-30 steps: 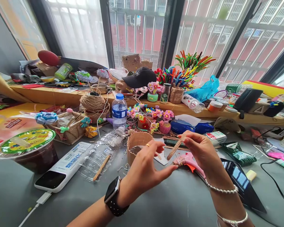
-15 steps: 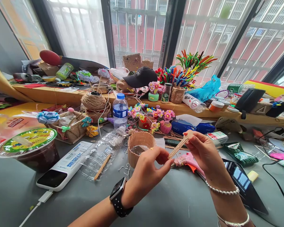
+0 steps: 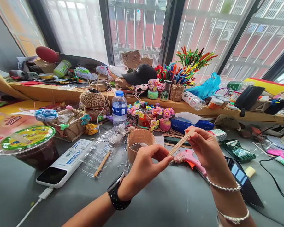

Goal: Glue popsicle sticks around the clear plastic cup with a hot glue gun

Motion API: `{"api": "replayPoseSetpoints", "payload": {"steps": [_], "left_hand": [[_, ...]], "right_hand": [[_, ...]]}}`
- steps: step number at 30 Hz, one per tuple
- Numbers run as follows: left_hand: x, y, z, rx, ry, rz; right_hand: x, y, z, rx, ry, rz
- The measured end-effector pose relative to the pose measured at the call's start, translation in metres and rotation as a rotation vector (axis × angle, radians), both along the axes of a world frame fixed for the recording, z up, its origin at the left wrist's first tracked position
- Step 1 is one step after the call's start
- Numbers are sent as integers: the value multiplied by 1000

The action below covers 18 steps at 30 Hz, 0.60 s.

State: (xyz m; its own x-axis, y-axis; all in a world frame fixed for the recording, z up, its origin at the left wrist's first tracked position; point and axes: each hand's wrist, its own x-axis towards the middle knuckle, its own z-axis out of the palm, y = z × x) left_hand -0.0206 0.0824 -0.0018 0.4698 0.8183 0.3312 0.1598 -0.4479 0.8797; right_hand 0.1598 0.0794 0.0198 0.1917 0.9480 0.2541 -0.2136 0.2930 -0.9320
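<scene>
A light wooden craft stick [image 3: 179, 145] slants between my two hands above the grey table. Its lower end is pinched by the thumb and fingers of my left hand [image 3: 148, 168], which wears a black watch on the wrist. The upper end sits in the closed fingertips of my right hand [image 3: 204, 151]. Just behind my left hand stands a round cup of upright wooden sticks [image 3: 138, 142], partly hidden by that hand. Beyond the stick, a pink glue gun [image 3: 188, 157] lies on the table, partly covered by my right hand.
On the left are a sealed drink cup [image 3: 26, 148], a white power bank [image 3: 63, 164] and a clear plastic bottle [image 3: 94, 157] with a stick on it. A blue-capped water bottle [image 3: 119, 108] stands behind. A black tablet [image 3: 243, 186] lies right, near a green packet [image 3: 238, 150].
My right hand has moved slightly right and up, showing more of the craft stick's length. My left hand keeps its pinch on the lower end. The camera view has shifted a little.
</scene>
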Motion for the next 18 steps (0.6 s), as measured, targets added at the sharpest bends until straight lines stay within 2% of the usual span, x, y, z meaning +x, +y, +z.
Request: {"api": "replayPoseSetpoints", "payload": {"steps": [4, 8, 12, 18], "left_hand": [[-2, 1, 6, 12, 11, -1], [-6, 2, 12, 74, 19, 60], [-8, 5, 11, 149, -15, 122], [-11, 10, 9, 174, -36, 138]], "right_hand": [[3, -1, 2, -19, 36, -43], [2, -3, 5, -31, 35, -72], [-2, -2, 4, -53, 44, -69], [2, 0, 0, -40, 6, -35]]}}
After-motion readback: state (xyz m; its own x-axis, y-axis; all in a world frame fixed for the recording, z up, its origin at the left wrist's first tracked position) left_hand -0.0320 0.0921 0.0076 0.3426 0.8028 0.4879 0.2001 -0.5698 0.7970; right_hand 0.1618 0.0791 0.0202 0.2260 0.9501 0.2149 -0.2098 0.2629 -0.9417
